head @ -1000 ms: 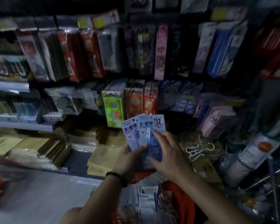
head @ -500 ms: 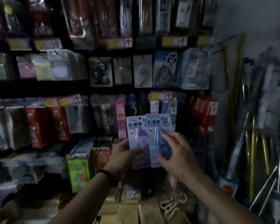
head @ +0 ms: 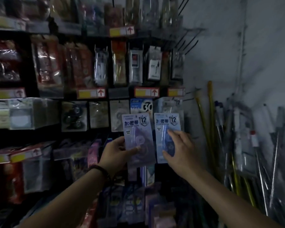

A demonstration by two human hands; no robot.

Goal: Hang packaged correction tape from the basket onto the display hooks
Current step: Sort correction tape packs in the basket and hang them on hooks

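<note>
A: The right hand (head: 179, 150) — what has it got?

B: It pinches the right pack (head: 166, 129) of correction tape, with the thumb near the lower edge and the fingers spread over the front. That keeps the card flat and upright, and its top is left free, which I take to be the end meant for a hook.

A: And the left hand (head: 115, 152)?

B: It grips the left pack (head: 138, 129) low down, thumb across the front and fingers behind. The two packs are side by side with a narrow gap between them. I'd guess this one is waiting its turn.

A: Why are they held up there?

B: The rack (head: 117, 93) fills the left and middle of the scene. To its right is a grey wall (head: 237, 55) with poles (head: 211, 112) leaning on it. Both packs are raised at the rack's right end. Just behind the right one hangs a matching pack (head: 175, 104), below a yellow price label (head: 146, 92), so that looks like the row being aimed for.

A: Can you see the hook itself?

B: No, it's too dim there. Bare hooks (head: 190, 43) stick out higher up, near the wall. The basket is out of view.
</note>
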